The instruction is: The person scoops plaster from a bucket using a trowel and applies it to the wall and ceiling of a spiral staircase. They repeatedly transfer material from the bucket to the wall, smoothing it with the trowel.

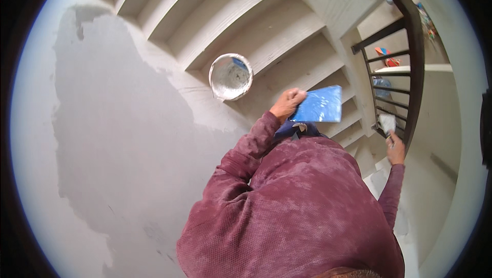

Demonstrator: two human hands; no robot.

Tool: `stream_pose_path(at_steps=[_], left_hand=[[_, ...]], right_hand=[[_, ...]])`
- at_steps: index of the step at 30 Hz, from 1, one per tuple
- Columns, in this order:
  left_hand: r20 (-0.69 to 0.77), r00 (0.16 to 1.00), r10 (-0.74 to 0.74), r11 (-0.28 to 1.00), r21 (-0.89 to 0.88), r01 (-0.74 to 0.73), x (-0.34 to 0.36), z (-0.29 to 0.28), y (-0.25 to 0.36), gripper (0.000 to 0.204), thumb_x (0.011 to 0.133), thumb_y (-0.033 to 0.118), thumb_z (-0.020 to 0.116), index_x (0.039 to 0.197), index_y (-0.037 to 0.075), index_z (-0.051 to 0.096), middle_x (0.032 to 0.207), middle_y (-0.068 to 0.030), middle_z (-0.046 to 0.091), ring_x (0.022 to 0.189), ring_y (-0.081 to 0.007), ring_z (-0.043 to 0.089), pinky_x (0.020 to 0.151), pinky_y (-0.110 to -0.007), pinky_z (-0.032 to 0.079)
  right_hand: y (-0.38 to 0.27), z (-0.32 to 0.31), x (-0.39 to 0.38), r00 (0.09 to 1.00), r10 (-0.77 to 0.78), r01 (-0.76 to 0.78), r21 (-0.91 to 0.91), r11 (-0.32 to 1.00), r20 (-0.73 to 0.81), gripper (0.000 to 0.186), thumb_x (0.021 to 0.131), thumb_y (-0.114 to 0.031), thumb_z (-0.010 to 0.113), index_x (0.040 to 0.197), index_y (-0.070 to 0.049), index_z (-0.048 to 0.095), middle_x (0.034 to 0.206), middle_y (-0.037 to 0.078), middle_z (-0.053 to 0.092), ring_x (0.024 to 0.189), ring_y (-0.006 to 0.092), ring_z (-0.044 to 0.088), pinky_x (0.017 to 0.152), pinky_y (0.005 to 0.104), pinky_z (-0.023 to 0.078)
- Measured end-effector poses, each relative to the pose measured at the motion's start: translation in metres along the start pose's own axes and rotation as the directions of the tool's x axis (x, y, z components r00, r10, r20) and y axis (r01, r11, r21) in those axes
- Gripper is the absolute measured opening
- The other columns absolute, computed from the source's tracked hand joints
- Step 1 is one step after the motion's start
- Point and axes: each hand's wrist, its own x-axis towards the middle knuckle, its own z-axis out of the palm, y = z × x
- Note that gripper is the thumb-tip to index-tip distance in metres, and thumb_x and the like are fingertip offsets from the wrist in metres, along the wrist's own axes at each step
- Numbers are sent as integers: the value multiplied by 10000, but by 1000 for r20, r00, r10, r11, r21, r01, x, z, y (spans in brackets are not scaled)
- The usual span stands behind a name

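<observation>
My left hand (pixel 287 105) grips the near edge of a flat blue board (pixel 315 104), held out in front of my waist. At the right, beside the dark railing, my right hand (pixel 394 149) is closed on the handle of a small pale scraper (pixel 387 122), its blade pointing up and blurred. A white bucket (pixel 225 75) with a smeared rim and whitish material inside stands on the edge of a stair tread up and to the left of my left hand.
Curved concrete steps (pixel 277 32) run across the upper middle. A dark barred railing (pixel 415 73) lines the right, with a landing beyond holding a red, blue and orange item (pixel 389 58). The pale wall (pixel 113 124) with a darker grey patch fills the left.
</observation>
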Motion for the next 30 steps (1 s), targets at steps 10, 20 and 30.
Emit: stream_pose_path(at_steps=[10,20,30], left_hand=[[-785,590,-190,765,-495,-412,-1,-260,-53,269,935,32,528,1187,109,477,868,-34,611,626,-141,579,497,-275,500],[-843,519,-144,728,-445,-521,92,-433,-80,311,929,20,545,1211,145,507,939,-30,630,703,-146,606,573,-284,531],[-942,125,312,907,335,257,108,-427,-111,400,824,129,691,1125,-65,513,1031,-163,621,834,-245,656,647,-360,582]], right_hand=[[47,160,1,956,81,-142,203,969,282,505,860,-135,623,1344,-35,521,676,-3,529,457,69,441,433,245,369],[-30,181,20,859,296,-364,92,927,418,457,852,-102,621,1295,-13,551,1227,172,617,1124,221,586,972,299,421],[-85,201,7,776,434,-523,83,848,458,479,878,-101,621,1341,-34,517,1196,108,584,1021,159,550,876,266,420]])
